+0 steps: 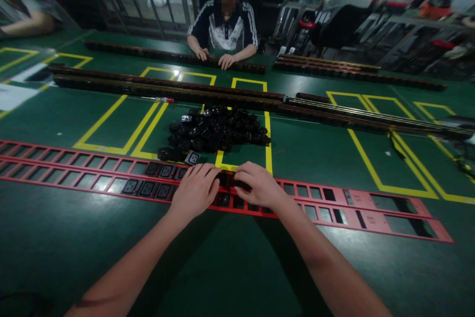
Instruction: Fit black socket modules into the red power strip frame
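Note:
Two red slotted panels lie side by side across the table, some of their openings filled with black power sockets. Over the middle of the panels, my left hand is closed, fingers bent and thumb tucked in; what lies under them is hidden. Just right of it, my right hand pinches a black power socket at the far panel, mostly covered by the fingers. Beyond my hands is a heap of loose black sockets, with one face-up socket at its near edge.
Long dark strips run across the table behind the heap, with a red-handled screwdriver beside them. Yellow tape outlines mark the green tabletop. Across the table, a co-worker has both hands on another strip. Cables lie at right.

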Available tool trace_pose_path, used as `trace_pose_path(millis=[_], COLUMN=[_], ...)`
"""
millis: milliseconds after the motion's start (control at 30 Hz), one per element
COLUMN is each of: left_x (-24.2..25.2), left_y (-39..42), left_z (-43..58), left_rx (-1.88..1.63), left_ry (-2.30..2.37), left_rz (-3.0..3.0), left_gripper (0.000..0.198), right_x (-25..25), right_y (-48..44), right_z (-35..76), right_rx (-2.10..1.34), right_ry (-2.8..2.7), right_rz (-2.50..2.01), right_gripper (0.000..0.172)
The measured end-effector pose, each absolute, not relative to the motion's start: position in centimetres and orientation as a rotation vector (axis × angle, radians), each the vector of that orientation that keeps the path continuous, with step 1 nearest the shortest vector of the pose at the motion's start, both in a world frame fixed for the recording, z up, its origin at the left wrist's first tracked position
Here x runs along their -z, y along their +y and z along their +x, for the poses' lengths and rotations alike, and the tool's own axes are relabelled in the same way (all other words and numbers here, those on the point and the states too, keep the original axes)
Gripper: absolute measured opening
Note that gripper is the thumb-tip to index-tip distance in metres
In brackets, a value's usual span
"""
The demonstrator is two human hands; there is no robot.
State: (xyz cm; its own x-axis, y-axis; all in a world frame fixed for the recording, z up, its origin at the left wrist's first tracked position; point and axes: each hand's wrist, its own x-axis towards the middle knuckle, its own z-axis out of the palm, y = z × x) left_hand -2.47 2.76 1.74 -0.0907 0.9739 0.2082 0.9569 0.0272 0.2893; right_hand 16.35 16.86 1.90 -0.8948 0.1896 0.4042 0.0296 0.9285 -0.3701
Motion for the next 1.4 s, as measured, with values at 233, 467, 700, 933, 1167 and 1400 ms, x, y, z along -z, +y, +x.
trace_pose_path(millis=[233,467,700,933,1167,1400], left_x=[-1.7,-1.8,-2.0,-1.9,-1.8,-1.9], left_y=[2.8,2.8,2.7,2.8,2.8,2.8], left_z=[-2.5,-2.4,-2.5,-2.5,-2.5,-2.5], left_rx=[-0.549,-0.547,-0.552,-0.556,-0.556,-0.542], left_ry=[2.227,2.218,2.215,2.215,2.219,2.206], left_rz=[2.101,2.093,2.08,2.077,2.078,2.066], left_gripper=[0.03,0.03,0.029,0.029,0.029,0.03], right_x=[-1.9,-2.2,-1.5,-0.1,-0.7,-0.4], right_y=[16.9,16.8,21.0,22.7,22.0,22.1], right_z=[16.5,16.6,18.3,18.9,18.6,18.7], right_rx=[-0.448,-0.478,-0.233,-0.258,-0.269,-0.349], right_ry=[-2.656,-2.68,-2.412,-2.539,-2.421,-2.449], right_rz=[-0.144,-0.242,-0.805,-1.08,-1.247,-1.272], right_gripper=[0.01,0.027,0.026,0.053,0.048,0.028])
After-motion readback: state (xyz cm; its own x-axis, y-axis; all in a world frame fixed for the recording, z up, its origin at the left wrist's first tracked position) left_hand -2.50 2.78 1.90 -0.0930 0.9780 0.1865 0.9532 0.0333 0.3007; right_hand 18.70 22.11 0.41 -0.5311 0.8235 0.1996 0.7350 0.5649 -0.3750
